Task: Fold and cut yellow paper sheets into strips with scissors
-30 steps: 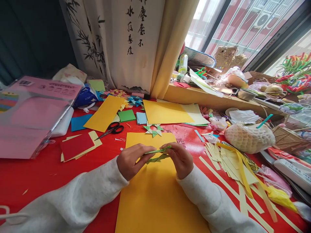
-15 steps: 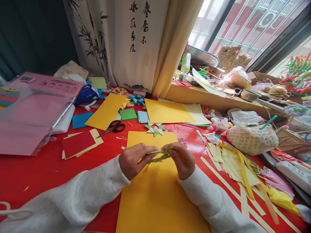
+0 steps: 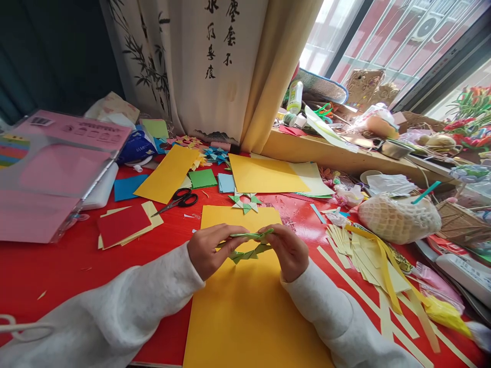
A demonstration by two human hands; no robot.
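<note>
Between my two hands is a folded green paper ring (image 3: 247,254) with pointed edges, held above a large yellow sheet (image 3: 253,312). My left hand (image 3: 213,249) pinches its left side, fingers closed. My right hand (image 3: 288,250) grips the right side between thumb and fingers. Part of the ring is hidden behind the fingers. Just beyond the hands, a green and white folded paper star ring (image 3: 245,203) lies at the far end of the yellow sheet.
Black scissors (image 3: 180,199) and red and cream paper squares (image 3: 125,225) lie on the red table (image 3: 69,281) at left. A pink plastic-covered folder (image 3: 61,179) stands farther left. Cream paper strips (image 3: 364,255) and a net-wrapped round object (image 3: 399,217) are at right.
The green paper ring has tilted slightly, so more of its lower pointed edge shows between my hands. Both hands keep their hold in nearly the same place.
</note>
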